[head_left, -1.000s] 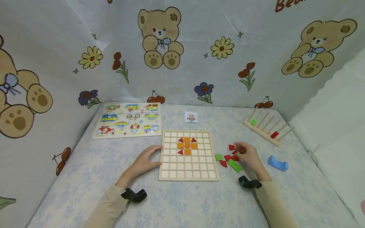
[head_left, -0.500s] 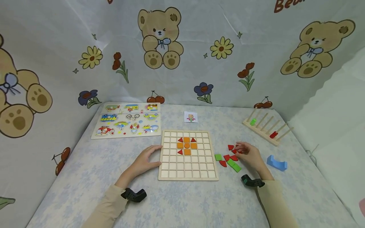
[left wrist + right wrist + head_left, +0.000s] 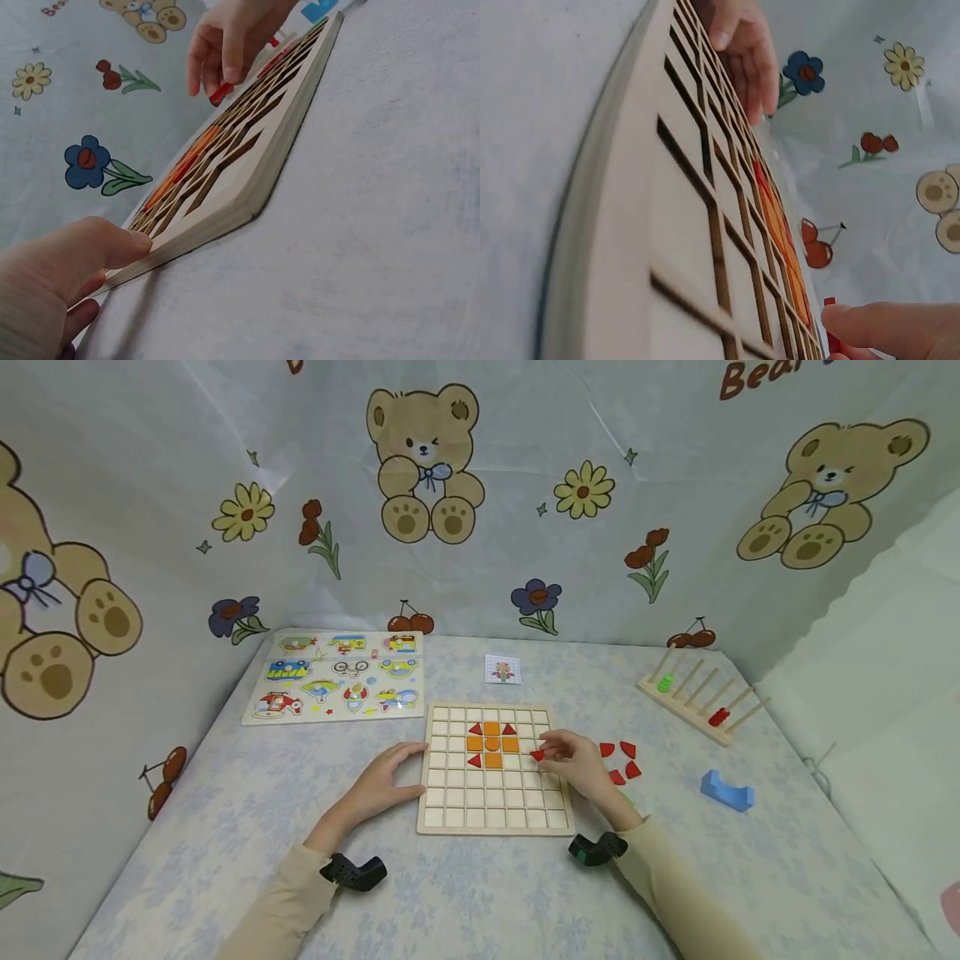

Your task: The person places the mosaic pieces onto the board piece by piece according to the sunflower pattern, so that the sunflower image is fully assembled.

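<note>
My right hand (image 3: 581, 768) pinches a small red wooden piece (image 3: 537, 756) between thumb and fingers, over the right part of a wooden grid board (image 3: 495, 830). In the right wrist view, the edge of this red piece (image 3: 829, 302) shows at the fingertips. On the board, orange squares (image 3: 491, 727) surround an orange disc (image 3: 492, 743), with red triangles (image 3: 476, 761) at several corners. My left hand (image 3: 382, 778) rests at the board's left edge, its thumb (image 3: 124, 244) and fingers touching the rim.
Right of the board lie several red quarter-round pieces (image 3: 628, 749); my right hand hides most green squares. Behind stand a small pattern card (image 3: 502, 669) and a vehicle puzzle board (image 3: 333, 677). A peg rack (image 3: 686, 706) and blue curved block (image 3: 727, 791) are at the right.
My right hand has moved left from the loose pieces to above the board, carrying a red piece. My left hand has stayed at the board's edge.
</note>
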{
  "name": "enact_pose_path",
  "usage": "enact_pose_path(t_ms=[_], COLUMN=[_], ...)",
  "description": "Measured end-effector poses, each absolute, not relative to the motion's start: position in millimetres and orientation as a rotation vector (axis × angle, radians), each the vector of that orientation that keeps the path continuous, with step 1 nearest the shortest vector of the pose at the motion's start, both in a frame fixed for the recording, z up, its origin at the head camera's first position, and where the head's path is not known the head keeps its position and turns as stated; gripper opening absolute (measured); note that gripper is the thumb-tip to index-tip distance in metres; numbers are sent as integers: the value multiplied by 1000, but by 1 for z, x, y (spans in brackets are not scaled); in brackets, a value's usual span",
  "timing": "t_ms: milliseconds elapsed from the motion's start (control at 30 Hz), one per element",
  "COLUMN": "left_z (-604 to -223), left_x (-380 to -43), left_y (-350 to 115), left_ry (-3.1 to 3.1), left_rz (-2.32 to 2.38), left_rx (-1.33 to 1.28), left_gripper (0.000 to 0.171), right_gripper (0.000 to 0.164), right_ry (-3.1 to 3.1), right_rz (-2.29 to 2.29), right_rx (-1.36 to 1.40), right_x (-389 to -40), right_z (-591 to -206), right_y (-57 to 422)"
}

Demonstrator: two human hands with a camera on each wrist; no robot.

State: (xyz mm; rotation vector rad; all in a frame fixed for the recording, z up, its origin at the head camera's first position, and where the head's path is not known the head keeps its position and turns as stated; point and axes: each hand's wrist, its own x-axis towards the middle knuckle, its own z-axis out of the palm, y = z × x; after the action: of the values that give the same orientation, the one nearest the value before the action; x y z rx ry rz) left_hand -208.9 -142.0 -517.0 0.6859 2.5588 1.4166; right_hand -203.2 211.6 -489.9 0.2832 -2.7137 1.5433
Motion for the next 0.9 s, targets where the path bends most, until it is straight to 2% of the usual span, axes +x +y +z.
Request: enact_pose_path(t_ms=[233, 900], left_z=[-521, -515], left_x=[-208, -209], left_y=[-139, -141], left_ry=[2551, 2576], left_rz=[1412, 1391], left_rx=[697, 665], left_gripper=[67, 65], right_gripper=[38, 33], right_ry=[-2722, -2676], right_rz=[1512, 1455], right_rx=[318, 341], right_x=[-203, -205], right_z=[-497, -502], right_y=[173, 163])
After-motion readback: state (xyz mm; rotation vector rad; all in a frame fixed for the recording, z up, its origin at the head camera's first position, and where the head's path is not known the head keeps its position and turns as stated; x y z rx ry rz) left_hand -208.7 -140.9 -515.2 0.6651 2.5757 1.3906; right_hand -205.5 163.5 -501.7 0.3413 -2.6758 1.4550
